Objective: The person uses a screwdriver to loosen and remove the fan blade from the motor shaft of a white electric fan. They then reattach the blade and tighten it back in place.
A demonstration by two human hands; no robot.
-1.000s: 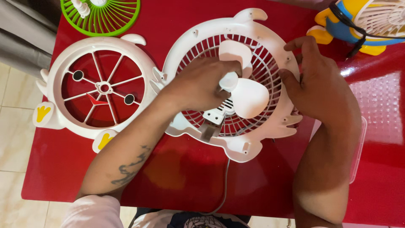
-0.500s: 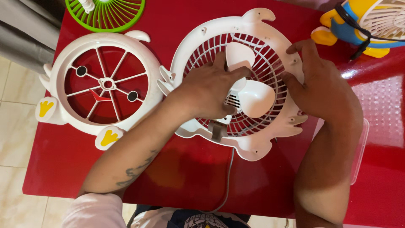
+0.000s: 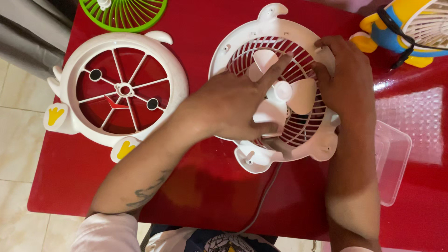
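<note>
The white fan housing (image 3: 275, 88) lies flat in the middle of the red worktop (image 3: 210, 186). The left hand (image 3: 233, 105) lies palm-down across its grille, grip open, forefinger stretched over a blade. At the housing's right rim, the right hand (image 3: 347, 81) curls closed on the edge.

Table (image 3: 70, 186) – glossy red, plain. Fan body (image 3: 261, 32) under the hands – white, ribbed grille, white blades (image 3: 303, 95). Fan cover (image 3: 84, 56) on the left – white ring with white spokes, two black dots, small red mark in the middle, yellow foot prints on its white feet. Grille (image 3: 123, 14) at top – bright green, thin radial ribs. Toy fan (image 3: 410, 23) top right – yellow and blue, white grille, black cord. Box (image 3: 394, 163) at right – clear, colourless. Cord (image 3: 261, 200) – grey. Floor (image 3: 14, 154) – beige tiles. Left forearm – dark tattoo.
</note>
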